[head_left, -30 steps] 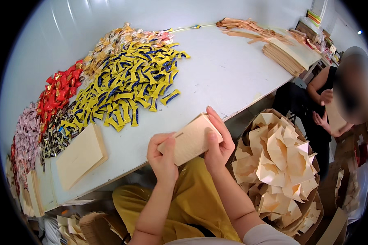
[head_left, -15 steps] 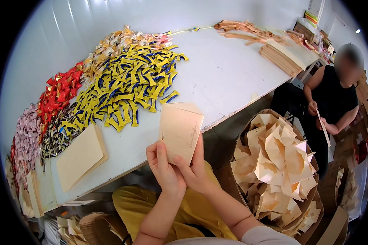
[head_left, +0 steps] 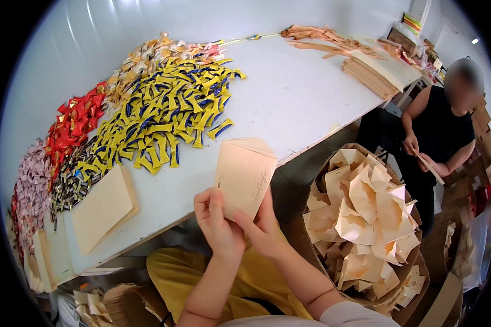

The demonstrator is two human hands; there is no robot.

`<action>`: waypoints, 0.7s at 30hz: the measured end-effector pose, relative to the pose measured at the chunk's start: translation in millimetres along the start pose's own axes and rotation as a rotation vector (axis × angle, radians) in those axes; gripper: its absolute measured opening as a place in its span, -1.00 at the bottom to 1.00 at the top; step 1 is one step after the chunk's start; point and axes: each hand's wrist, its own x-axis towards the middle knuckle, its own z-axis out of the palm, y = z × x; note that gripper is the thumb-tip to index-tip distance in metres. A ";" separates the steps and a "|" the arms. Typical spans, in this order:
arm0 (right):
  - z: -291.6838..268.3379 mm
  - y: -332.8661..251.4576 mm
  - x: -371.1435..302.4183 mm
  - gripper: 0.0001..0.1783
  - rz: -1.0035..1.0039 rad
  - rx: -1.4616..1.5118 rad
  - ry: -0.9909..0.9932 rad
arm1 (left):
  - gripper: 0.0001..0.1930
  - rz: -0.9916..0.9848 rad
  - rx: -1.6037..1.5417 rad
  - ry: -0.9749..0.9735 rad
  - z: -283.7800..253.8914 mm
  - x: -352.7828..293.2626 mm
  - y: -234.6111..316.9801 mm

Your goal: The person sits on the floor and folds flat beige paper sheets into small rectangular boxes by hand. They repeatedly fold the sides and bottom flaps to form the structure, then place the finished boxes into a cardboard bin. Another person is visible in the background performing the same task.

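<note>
Both of my hands hold a cream folded paper box (head_left: 244, 171) upright in front of the table edge. It has dark handwriting-like print on its face and a small slit near its left edge. My left hand (head_left: 218, 220) pinches its lower left side, thumb on the face. My right hand (head_left: 263, 226) grips the lower right side, its thumb on the face and its fingers hidden behind. A stack of flat cream paper pieces (head_left: 105, 207) lies on the table to the left.
Yellow-and-blue wrapped candies (head_left: 161, 111) heap on the white table (head_left: 289, 92), beside red packets (head_left: 76, 122) and pink ones (head_left: 33, 177). A carton (head_left: 305, 248) of folded paper boxes (head_left: 365, 212) stands at my right. Beyond it sits a person (head_left: 447, 125) holding a flat cream piece.
The paper box tips a little further to the right in my hands, with both grips kept. The seated person's hands and flat piece have dropped slightly and tilted. The whole view shifts slightly.
</note>
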 end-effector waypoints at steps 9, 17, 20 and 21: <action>-71.8 -43.7 24.5 -0.71 -0.405 -0.400 -0.187 | -0.89 0.412 0.690 -0.684 -1.3 31.6 49.9; -39.7 -17.6 -4.5 -0.83 -0.300 -0.161 0.106 | -0.78 0.461 0.643 -0.533 -5.3 20.9 29.5; -34.6 -28.7 -10.2 -0.84 -0.260 -0.150 0.097 | -0.74 0.425 0.716 -0.536 -13.0 21.0 36.6; -33.3 -34.8 -11.8 -0.84 -0.227 -0.148 0.081 | -0.73 0.415 0.737 -0.549 -12.4 20.4 38.3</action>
